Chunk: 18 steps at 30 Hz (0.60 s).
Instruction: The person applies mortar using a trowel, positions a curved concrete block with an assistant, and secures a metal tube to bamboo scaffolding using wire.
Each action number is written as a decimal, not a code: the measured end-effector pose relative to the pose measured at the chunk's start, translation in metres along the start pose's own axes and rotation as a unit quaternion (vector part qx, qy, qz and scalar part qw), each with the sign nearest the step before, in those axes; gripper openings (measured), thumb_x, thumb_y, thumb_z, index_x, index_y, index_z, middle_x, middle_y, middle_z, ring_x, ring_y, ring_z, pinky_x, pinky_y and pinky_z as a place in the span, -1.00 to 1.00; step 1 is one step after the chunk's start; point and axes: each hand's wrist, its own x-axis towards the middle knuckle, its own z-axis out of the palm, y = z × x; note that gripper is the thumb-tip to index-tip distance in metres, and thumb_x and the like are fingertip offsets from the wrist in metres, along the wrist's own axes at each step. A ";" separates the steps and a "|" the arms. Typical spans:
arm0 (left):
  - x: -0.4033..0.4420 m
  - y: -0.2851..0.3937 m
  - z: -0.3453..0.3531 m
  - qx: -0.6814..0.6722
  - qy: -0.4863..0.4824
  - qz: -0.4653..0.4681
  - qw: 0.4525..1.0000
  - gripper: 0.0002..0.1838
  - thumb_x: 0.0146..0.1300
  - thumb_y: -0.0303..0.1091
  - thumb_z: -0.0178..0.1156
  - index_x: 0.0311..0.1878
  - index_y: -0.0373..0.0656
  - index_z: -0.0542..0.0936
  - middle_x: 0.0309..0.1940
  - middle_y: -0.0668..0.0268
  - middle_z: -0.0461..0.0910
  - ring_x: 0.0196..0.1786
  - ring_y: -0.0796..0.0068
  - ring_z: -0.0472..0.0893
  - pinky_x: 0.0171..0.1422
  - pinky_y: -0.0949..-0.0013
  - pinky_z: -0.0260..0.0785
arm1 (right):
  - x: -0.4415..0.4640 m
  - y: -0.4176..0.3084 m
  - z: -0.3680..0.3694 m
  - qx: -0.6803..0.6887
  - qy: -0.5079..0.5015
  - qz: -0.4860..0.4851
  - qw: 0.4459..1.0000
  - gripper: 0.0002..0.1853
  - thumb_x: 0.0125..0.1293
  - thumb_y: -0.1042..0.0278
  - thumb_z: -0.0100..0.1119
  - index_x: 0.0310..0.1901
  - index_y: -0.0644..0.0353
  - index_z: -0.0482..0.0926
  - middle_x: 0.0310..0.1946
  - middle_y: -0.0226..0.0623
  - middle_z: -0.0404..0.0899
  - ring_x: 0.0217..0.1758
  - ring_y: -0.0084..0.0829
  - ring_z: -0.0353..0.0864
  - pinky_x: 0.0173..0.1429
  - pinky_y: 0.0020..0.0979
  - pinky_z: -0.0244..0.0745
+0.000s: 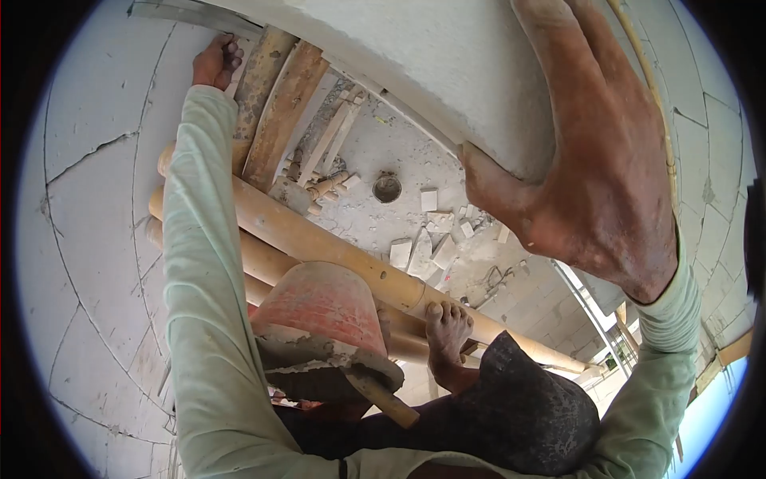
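My right hand [590, 176] looms large at the upper right, its thumb and fingers spread around the end of a big pale block [431, 68]. That block crosses the top of the view. Far off at the upper left, my left hand [217, 62] has its fingers curled, close to the block wall [96, 199] and the upright bamboo poles [275, 112]. Whether anything is inside those fingers is hidden. A grey metal strip [191, 12] lies just above it. Below, between my arms, is a mortar-smeared red bucket [323, 307] with a wooden-handled tool [383, 399] at its rim.
Horizontal bamboo poles [319, 227] run under me, and my bare foot [448, 327] rests on them. On the floor far below are broken block pieces [419, 251], a round container [387, 188] and wooden lengths [327, 140]. Another block wall [718, 239] stands at right.
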 end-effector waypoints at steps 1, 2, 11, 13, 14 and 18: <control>-0.007 0.009 0.005 0.000 0.020 0.018 1.000 -0.88 0.26 -0.44 0.10 -0.32 -0.30 0.52 -0.60 0.33 0.43 -0.54 0.42 0.46 -0.48 0.46 0.29 | 0.004 -0.001 -0.002 0.024 0.006 0.011 1.000 0.13 -0.27 0.35 0.37 0.45 0.20 0.03 -0.03 0.15 0.42 -0.22 -0.01 0.61 -0.10 -0.05 0.64; -0.016 0.014 0.011 -0.005 0.037 0.018 0.999 -0.88 0.25 -0.44 0.11 -0.33 -0.32 0.52 -0.61 0.32 0.42 -0.57 0.41 0.45 -0.53 0.44 0.27 | 0.007 -0.002 -0.003 0.048 0.012 0.022 0.999 0.15 -0.27 0.32 0.37 0.46 0.18 0.00 -0.05 0.14 0.42 -0.26 -0.03 0.62 -0.15 -0.05 0.66; -0.024 0.013 0.013 0.030 0.047 0.018 0.998 -0.83 0.25 -0.44 0.09 -0.39 -0.37 0.53 -0.64 0.28 0.43 -0.62 0.39 0.47 -0.61 0.39 0.25 | 0.010 -0.004 -0.003 0.080 0.006 0.046 0.996 0.15 -0.26 0.30 0.25 0.49 0.16 -0.07 -0.11 0.12 0.44 -0.32 -0.06 0.64 -0.22 -0.01 0.67; -0.019 0.024 0.012 0.056 0.049 0.021 0.997 -0.83 0.24 -0.44 0.09 -0.39 -0.36 0.53 -0.63 0.28 0.43 -0.62 0.40 0.48 -0.61 0.39 0.26 | 0.012 -0.004 -0.006 0.069 0.008 0.045 0.997 0.15 -0.27 0.32 0.25 0.49 0.16 -0.06 -0.13 0.12 0.44 -0.36 -0.08 0.64 -0.22 -0.03 0.66; -0.018 0.029 0.010 0.041 0.033 0.003 0.999 -0.86 0.23 -0.45 0.10 -0.36 -0.35 0.52 -0.61 0.27 0.43 -0.59 0.39 0.46 -0.59 0.40 0.23 | 0.012 -0.005 -0.006 0.066 0.000 0.046 0.997 0.15 -0.27 0.33 0.26 0.49 0.16 -0.06 -0.14 0.12 0.44 -0.37 -0.08 0.63 -0.22 -0.03 0.66; -0.023 0.006 0.008 -0.001 0.021 0.013 1.000 -0.89 0.22 -0.47 0.11 -0.33 -0.34 0.50 -0.58 0.25 0.43 -0.57 0.39 0.44 -0.56 0.42 0.21 | 0.013 -0.005 -0.001 0.081 0.021 0.036 0.996 0.17 -0.29 0.34 0.28 0.49 0.16 -0.07 -0.14 0.12 0.43 -0.37 -0.08 0.62 -0.20 -0.03 0.66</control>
